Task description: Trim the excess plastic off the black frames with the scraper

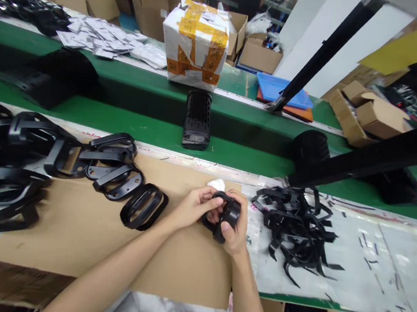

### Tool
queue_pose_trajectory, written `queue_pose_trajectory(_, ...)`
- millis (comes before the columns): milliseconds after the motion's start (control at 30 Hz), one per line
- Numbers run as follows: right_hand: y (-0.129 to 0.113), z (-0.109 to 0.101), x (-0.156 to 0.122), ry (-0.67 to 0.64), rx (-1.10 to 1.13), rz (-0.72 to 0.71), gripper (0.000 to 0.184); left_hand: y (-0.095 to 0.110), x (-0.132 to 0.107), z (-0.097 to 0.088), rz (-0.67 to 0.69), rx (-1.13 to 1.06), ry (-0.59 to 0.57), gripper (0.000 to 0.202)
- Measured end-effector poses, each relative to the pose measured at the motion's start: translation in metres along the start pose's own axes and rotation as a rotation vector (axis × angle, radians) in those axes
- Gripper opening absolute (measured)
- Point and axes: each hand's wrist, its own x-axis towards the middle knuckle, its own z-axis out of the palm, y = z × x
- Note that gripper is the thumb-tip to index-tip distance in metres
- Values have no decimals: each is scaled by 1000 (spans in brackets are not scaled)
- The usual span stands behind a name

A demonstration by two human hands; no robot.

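Observation:
Both of my hands grip one black oval plastic frame (231, 213) above the cardboard sheet (175, 268). My left hand (199, 206) pinches its left side, thumb on top. The fingers of my right hand (237, 225) wrap round its right side, with the thumb pressing from below. Part of the frame is hidden by my fingers. Just behind my hands lies a small crumpled white piece (216, 184). A similar black oval frame (144, 207) rests on the cardboard to the left of my hands.
More black frames (114, 177) pile up on the left. Thin black strips (295, 222) lie heaped on the right. Behind is a green conveyor belt (140, 122) carrying a black perforated housing (198, 119). A taped white box (195, 43) and a slanted black post (323, 53) stand beyond.

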Motion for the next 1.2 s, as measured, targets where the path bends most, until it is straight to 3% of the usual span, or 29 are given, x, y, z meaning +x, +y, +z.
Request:
queue_pose_trajectory(367, 1, 2, -3, -8, 56, 71, 63, -5, 3, 3, 14, 43, 74, 55)
queue_pose_trajectory(667, 0, 3, -3, -7, 50, 90, 65, -4, 2, -1, 21, 6, 0, 55)
queue_pose_trajectory(1200, 3, 6, -10, -31, 163, 167, 70, -3, 1, 0, 45, 29, -10, 52)
